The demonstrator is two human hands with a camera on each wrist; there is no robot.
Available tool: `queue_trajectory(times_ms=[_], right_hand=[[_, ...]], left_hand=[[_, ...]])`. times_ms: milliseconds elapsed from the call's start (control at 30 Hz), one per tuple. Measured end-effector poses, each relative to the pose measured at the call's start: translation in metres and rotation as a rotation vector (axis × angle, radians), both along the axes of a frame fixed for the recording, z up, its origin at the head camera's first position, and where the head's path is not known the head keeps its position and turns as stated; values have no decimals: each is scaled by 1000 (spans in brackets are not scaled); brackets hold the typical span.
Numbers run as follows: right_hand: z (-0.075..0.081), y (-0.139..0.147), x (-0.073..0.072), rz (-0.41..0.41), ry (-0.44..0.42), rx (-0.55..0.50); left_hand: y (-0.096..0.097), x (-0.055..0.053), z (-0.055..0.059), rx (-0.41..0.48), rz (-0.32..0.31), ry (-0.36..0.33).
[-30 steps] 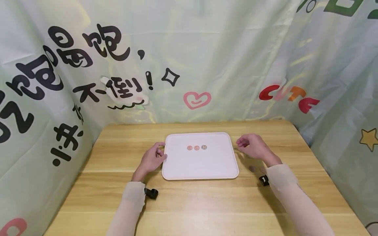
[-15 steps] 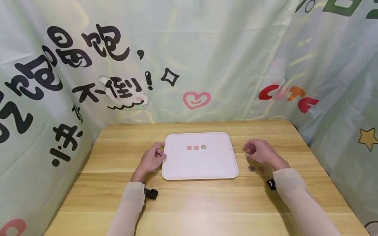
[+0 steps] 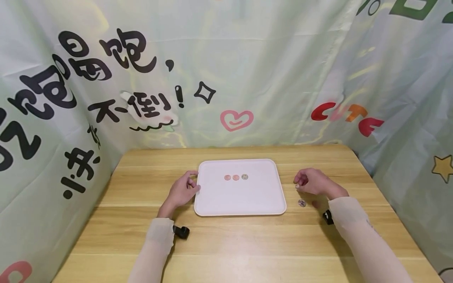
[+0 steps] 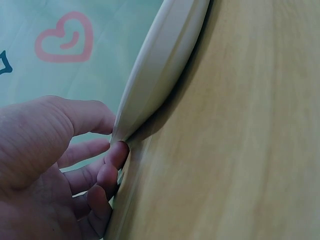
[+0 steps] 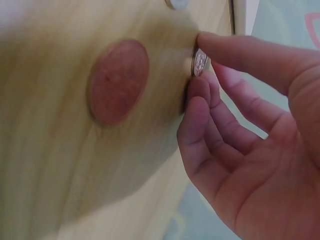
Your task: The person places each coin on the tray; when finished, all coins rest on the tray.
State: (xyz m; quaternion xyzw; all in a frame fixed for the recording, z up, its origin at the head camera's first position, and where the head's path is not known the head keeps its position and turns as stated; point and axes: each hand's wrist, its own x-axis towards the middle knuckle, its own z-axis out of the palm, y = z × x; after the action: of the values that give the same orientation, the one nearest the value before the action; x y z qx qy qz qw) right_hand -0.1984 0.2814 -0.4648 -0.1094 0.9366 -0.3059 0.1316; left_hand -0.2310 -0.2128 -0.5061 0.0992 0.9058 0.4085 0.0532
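A white rectangular tray [image 3: 240, 200] lies on the wooden table, with two copper coins [image 3: 227, 177] and a silver coin [image 3: 245, 177] in a row on it. My left hand [image 3: 183, 191] rests at the tray's left edge, thumb and index finger touching the rim [image 4: 145, 70]. To the right of the tray, my right hand [image 3: 313, 182] pinches a silver coin [image 5: 200, 61] between thumb and fingertip, tilted on edge close over the table. Another silver coin [image 3: 301, 203] and a copper coin [image 5: 120, 82] lie on the table near this hand.
The wooden table [image 3: 233, 247] reaches back to a printed cloth backdrop [image 3: 276, 78], which also hangs along both sides. Small black cameras [image 3: 181, 232] sit at the wrists, below pale sleeves [image 3: 150, 247].
My right hand has moved from beside the tray's right edge to the right and slightly nearer, and now has a silver coin at its fingertips. The left hand and tray have stayed in place.
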Motion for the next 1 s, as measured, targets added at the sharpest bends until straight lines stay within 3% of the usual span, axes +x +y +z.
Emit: queue_trajectory(times_ms=[200,567,833,1000], right_hand=[[1,2,0,80,-4,24],[1,0,3,86,-17,14],[-6,1,9,-11,23,-33],[-6,-1,10,-75,-2,-84]], left_hand=[[0,-1,-2,-4,-8,1],[1,0,-1,4,-6,4],[0,0,-1,1,-7,3],[-1,0,0,-2,-7,4]])
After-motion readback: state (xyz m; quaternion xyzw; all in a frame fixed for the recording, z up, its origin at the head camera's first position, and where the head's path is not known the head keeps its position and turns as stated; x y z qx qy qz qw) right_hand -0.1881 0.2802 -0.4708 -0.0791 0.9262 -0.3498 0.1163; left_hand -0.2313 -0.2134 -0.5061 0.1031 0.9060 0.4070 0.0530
